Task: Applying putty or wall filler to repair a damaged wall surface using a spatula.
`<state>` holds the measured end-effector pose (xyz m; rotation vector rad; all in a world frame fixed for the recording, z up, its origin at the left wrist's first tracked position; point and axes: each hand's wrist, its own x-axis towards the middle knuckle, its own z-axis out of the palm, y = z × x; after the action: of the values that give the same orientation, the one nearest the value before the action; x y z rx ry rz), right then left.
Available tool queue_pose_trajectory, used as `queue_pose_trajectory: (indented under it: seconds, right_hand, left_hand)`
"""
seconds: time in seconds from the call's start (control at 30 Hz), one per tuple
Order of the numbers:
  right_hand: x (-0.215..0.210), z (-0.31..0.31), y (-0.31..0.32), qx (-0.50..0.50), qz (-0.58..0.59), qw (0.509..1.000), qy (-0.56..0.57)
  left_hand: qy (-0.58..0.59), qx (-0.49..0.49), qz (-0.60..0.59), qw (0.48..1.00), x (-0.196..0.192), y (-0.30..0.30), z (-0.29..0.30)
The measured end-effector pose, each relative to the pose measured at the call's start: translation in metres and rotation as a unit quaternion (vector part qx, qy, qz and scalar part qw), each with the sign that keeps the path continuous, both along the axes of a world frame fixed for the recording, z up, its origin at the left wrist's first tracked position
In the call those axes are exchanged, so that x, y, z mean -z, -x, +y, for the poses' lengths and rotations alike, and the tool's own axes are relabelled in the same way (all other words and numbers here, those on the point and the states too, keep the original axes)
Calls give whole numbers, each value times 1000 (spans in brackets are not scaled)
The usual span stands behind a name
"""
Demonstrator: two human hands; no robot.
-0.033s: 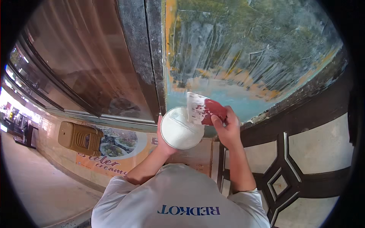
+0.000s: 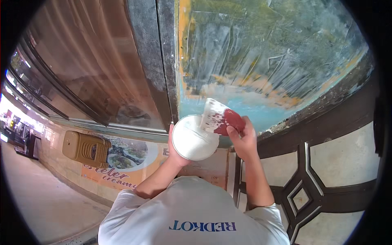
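Note:
My left hand [image 2: 176, 157] grips a round tub [image 2: 174, 141] from its left and underside. Smooth white putty [image 2: 195, 143] fills the tub, with a crease across its surface. In my right hand [image 2: 243, 141] is a red flat putty spreader [image 2: 232, 122], pinched between thumb and fingers. White putty coats the blade end, which stands at the tub's upper right rim; whether it touches the putty I cannot tell. Beyond the tub rises a wall panel [image 2: 249, 53] with patchy green, grey and orange paint and a pale blue lower strip.
A brown-curtained window [image 2: 94, 65] fills the upper left, beside a dark frame post [image 2: 149, 45]. Stacked brown plastic stools [image 2: 85, 149] stand at the left before a printed orange banner [image 2: 139, 167]. To the right is a dark door or gate with pale panels [image 2: 345, 157].
My right hand has turned the spreader slightly, and its coated blade end has shifted a little to the right. The tub and my left hand stay almost still.

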<state>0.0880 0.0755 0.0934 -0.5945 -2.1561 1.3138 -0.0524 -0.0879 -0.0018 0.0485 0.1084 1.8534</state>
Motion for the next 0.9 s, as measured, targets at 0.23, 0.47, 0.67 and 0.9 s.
queue_pose_trajectory:
  seconds: [0.23,0.47,0.67,0.9]
  right_hand:
    - [67,-9,-7,-32,92,958,269]
    - [140,-5,-7,-42,72,924,372]
    - [157,-8,42,-8,162,864,476]
    - [139,-21,141,-29,213,866,451]
  left_hand:
    - [28,-17,-83,996,13,21,-11]
    - [47,-71,-9,996,19,34,-24]
    - [49,-99,40,993,18,47,-47]
    - [-53,-120,-106,986,14,59,-85]
